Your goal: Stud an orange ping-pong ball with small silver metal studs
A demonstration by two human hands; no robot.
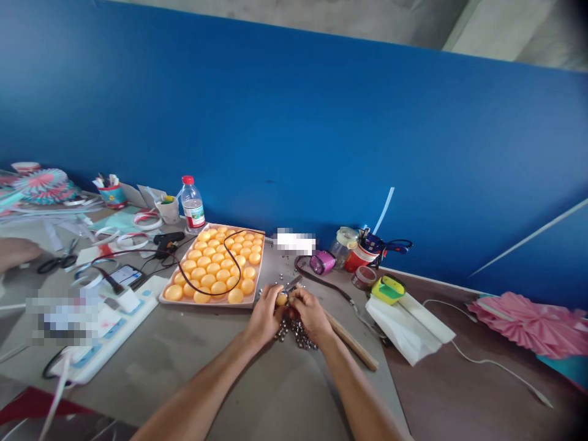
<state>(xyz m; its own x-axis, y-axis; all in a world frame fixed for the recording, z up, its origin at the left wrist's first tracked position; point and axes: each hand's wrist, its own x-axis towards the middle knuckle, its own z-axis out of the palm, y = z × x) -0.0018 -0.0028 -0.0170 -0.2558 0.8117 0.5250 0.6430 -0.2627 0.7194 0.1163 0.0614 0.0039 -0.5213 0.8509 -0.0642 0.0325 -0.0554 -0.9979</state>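
My left hand point(265, 317) and my right hand point(311, 313) meet over the grey table point(202, 367), fingers pinched together. Between them sits an orange ball point(282, 299), held by my left fingers. My right fingers are closed on something small against the ball; I cannot make it out. Under both hands lies a heap of small silver bells point(296, 332). Just left of my hands stands a pink tray point(184, 302) filled with several orange balls point(215, 269), with a black cord looped across it.
A wooden stick point(351, 343) lies right of my hands. White paper point(404, 321), a yellow-green tape dispenser point(388, 289), cups and a jar stand at the right rear. A water bottle point(192, 206), glue gun point(168, 239), scissors point(57, 263), power strip point(114, 324) lie left. Pink paper fan point(528, 321) far right.
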